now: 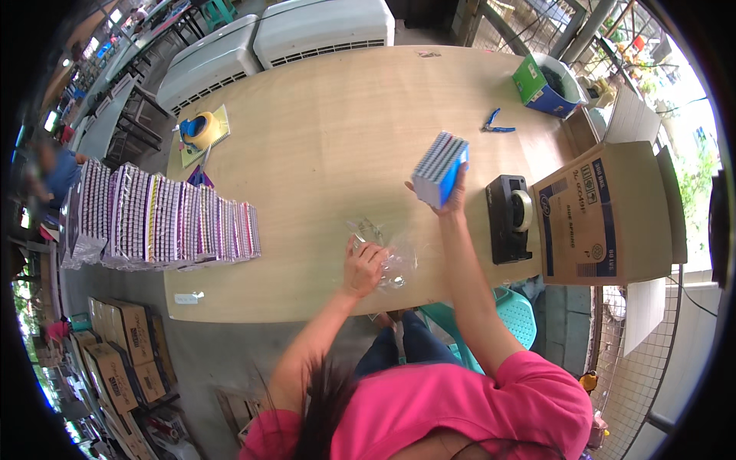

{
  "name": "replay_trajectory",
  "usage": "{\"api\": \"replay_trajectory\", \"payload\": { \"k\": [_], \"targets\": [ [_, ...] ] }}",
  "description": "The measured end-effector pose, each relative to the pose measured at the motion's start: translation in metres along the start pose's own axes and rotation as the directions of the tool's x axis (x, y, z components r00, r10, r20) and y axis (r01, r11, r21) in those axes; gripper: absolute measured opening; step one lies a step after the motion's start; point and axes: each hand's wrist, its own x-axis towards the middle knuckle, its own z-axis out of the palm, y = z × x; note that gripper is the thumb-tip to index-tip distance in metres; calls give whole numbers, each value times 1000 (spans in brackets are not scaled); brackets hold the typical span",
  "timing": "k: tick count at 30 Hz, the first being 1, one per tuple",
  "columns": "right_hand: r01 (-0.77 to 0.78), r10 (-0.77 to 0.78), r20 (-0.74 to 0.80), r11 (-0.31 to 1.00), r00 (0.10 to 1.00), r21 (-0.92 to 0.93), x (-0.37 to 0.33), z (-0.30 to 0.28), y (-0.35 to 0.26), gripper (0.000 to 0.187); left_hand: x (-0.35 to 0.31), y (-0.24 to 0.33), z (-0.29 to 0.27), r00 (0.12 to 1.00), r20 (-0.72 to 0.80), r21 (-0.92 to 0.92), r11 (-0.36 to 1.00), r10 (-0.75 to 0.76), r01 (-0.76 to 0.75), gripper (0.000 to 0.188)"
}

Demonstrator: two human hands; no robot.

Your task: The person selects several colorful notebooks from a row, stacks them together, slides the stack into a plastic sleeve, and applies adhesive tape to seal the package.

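Right hand (454, 201) holds blue box (440, 169) tilted up-right.

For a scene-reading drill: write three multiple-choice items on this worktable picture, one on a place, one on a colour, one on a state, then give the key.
1. Where does the black tape dispenser stand?
A. beside the cardboard box
B. on the yellow tape roll
C. among the packed stacks

2. What colour are the pliers' handles?
A. red
B. blue
C. green

3. What is the right hand doing?
A. resting flat on the table
B. holding up a blue-and-white block
C. gripping the pliers

Key: 1 A, it sits by the box's left face. 2 B, both handles show blue. 3 B, the block is raised off the table, while the left hand touches a clear plastic bag.
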Motion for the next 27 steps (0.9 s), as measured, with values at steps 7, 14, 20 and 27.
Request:
{"api": "replay_trajectory", "payload": {
  "k": [7, 14, 20, 27],
  "targets": [
    [85, -109, -257, 991, 960, -101, -80, 73, -56, 73, 129, 15, -66, 661, 594, -226, 694, -458, 684, 66],
    [-2, -24, 138, 983, 990, 182, -124, 42, -32, 85, 76, -20, 2, 960, -46, 77, 957, -275, 278, 103],
    [-41, 41, -3, 994, 999, -100, -82, 41, -6, 81, 48, -16, 3, 915, 304, 159, 961, -265, 226, 87],
    [-111, -9, -218, 842, 976, -528, -56, -19, -7, 63, -22, 3, -10, 841, 482, 208, 965, -245, 162, 73]
  ]
}}
